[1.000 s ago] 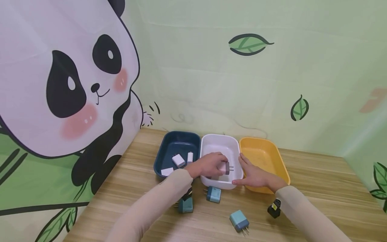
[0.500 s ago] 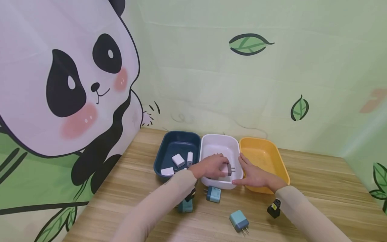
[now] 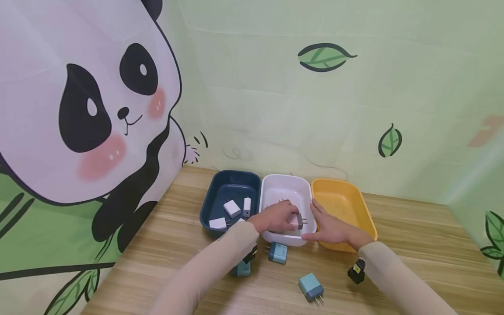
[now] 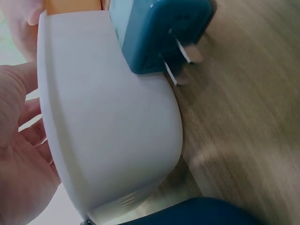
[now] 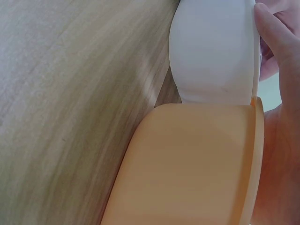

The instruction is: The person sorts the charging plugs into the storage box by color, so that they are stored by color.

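My left hand (image 3: 277,216) reaches into the white bin (image 3: 291,183) and grips a pale pink and grey charger plug (image 3: 300,221) with its prongs pointing right. In the left wrist view its curled fingers (image 4: 35,133) show behind the bin's front wall. More prongs peek out just beyond that hand; the bodies they belong to are mostly covered. My right hand (image 3: 332,227) rests over the side where the white and yellow bins meet, fingers stretched along the rim. Its thumb (image 5: 274,28) touches the white bin's front corner in the right wrist view.
A dark blue bin (image 3: 232,181) on the left holds several white chargers (image 3: 232,209). The yellow bin (image 3: 342,192) stands right of the white one. On the wooden table lie blue-green chargers: one (image 3: 278,253) by the white bin, one (image 3: 311,286) nearer me, one (image 3: 241,269) partly under the left sleeve.
My left hand and the pink-grey charger have shifted slightly to the right inside the white bin, uncovering more of the blue bin's chargers. The right hand has stayed in place.
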A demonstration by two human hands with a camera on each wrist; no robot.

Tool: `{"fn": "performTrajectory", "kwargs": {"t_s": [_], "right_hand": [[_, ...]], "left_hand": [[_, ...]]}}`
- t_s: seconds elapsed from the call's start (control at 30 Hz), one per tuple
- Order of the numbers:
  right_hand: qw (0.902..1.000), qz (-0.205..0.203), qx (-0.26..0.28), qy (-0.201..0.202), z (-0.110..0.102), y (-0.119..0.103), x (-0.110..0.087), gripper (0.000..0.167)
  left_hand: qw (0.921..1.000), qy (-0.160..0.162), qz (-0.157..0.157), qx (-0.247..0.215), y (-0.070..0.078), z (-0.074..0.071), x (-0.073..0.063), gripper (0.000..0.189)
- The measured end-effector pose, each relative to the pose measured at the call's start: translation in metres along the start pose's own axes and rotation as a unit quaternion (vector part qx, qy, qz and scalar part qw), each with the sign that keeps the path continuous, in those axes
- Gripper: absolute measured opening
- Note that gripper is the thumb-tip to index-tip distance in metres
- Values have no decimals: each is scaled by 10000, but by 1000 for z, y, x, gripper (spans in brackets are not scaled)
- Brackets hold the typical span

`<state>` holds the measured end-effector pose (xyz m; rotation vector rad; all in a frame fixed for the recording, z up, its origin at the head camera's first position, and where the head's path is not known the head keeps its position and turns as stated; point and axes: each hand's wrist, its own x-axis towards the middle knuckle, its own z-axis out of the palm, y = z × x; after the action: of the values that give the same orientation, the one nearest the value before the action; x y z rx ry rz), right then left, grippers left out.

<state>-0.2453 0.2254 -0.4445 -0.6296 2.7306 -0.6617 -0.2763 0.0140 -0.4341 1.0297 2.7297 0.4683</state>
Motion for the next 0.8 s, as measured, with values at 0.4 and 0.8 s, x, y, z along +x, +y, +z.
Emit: {"fn": "performTrajectory", "kwargs": {"t_s": [0.4,0.8], "right_hand": [[10000,1,51,11,1,1,1,111],[9999,101,-51,22,2,2,1,112]], "left_hand": [[10000,-61,-62,-47,-1,5,2,45],[9998,-4,-63,-200,-6,-6,-9,42]]}}
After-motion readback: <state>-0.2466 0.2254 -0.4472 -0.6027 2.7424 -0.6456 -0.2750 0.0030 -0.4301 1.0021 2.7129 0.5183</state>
